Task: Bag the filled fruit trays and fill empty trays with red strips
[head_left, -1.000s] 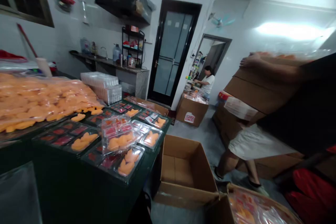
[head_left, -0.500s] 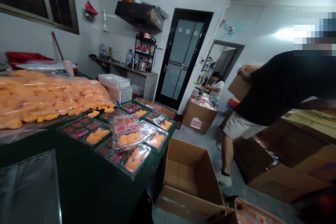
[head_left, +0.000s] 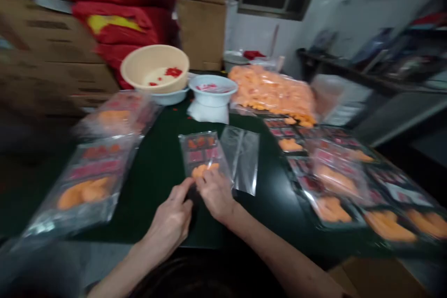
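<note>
In the middle of the table, a clear plastic packet (head_left: 201,153) lies flat, with orange pieces at its near end and pink and dark red pieces in sections beyond. My left hand (head_left: 172,214) is closed, thumb and finger pinching the packet's near edge. Bent over the near right part of the packet, my right hand (head_left: 216,195) has its fingers closed on it beside the orange pieces. Its fingertips partly hide those pieces. Just right of the packet lies a flat clear plastic bag (head_left: 246,160).
Filled packets (head_left: 92,167) lie at left. Several trays (head_left: 331,209) with orange pieces spread over the right side. Behind stand a cream basin (head_left: 136,72), a pale blue bowl (head_left: 213,97) and a large bag of orange pieces (head_left: 272,88). A cardboard box (head_left: 380,277) sits below the table's right edge.
The view has swung left, from the room and doorway to the table in front of me. Both my hands have come into view, on the packet. The person carrying a box is out of view.
</note>
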The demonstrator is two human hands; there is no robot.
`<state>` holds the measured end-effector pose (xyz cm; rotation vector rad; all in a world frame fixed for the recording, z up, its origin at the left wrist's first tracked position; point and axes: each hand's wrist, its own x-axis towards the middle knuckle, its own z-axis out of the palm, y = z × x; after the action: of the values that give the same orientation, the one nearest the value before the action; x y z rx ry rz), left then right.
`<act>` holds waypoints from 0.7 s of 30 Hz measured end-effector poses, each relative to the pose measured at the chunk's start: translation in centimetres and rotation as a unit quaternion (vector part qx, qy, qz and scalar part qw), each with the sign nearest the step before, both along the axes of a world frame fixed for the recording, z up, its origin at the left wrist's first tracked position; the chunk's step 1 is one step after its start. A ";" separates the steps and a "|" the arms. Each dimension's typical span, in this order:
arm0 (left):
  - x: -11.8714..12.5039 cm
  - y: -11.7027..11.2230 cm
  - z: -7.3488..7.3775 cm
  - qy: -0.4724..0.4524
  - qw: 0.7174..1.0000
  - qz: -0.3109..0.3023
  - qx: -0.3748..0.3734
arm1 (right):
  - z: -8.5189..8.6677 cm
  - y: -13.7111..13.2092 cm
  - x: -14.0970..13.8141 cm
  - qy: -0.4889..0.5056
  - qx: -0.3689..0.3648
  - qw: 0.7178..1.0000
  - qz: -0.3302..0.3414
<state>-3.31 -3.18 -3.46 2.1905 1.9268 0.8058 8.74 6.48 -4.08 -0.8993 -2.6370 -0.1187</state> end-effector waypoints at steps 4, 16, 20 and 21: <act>0.1 -0.5 0.2 0.053 0.998 0.015 0.016 | 0.6 0.0 -1.3 -0.029 -0.046 0.998 -0.008; -1.5 3.4 4.1 -0.590 0.751 0.252 -0.155 | -0.4 -0.2 -0.3 0.164 0.129 0.976 0.058; -0.2 5.6 3.8 -0.704 0.662 0.171 -0.191 | 1.4 -1.0 0.4 0.202 0.168 0.960 0.094; -0.1 5.4 3.8 -0.711 0.661 0.179 -0.160 | 2.0 -1.4 0.5 0.204 0.176 0.957 0.103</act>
<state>-3.44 2.18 0.34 0.3905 1.2994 1.4115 9.27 5.11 -2.06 -0.4668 -2.2090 -0.3026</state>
